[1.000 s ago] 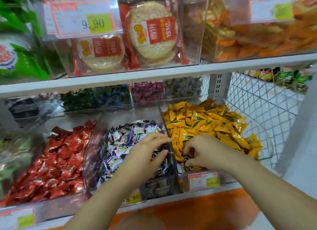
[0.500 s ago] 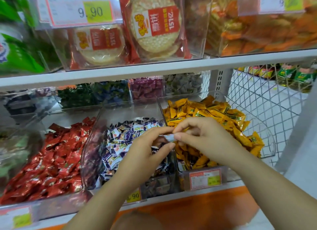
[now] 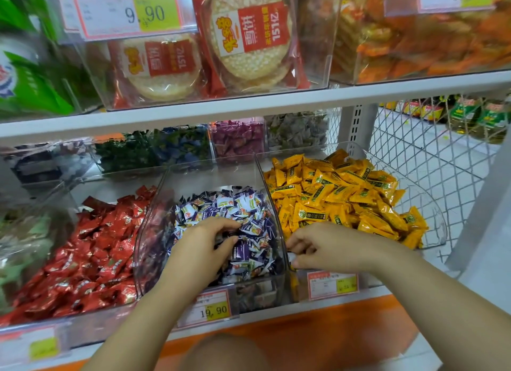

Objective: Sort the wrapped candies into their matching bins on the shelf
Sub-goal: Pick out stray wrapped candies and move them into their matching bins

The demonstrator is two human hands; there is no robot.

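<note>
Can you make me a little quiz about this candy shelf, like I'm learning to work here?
1. True or false: the right hand is at the back of the bin of yellow candies.
2. Pick one: the left hand reaches into A) the yellow candies, B) the purple-and-white candies, C) no bin at all.
3. Fill in: the price tag on the middle bin's front reads 19,__.
Key: 1 false, it is at the front; 2 B; 3 90.
</note>
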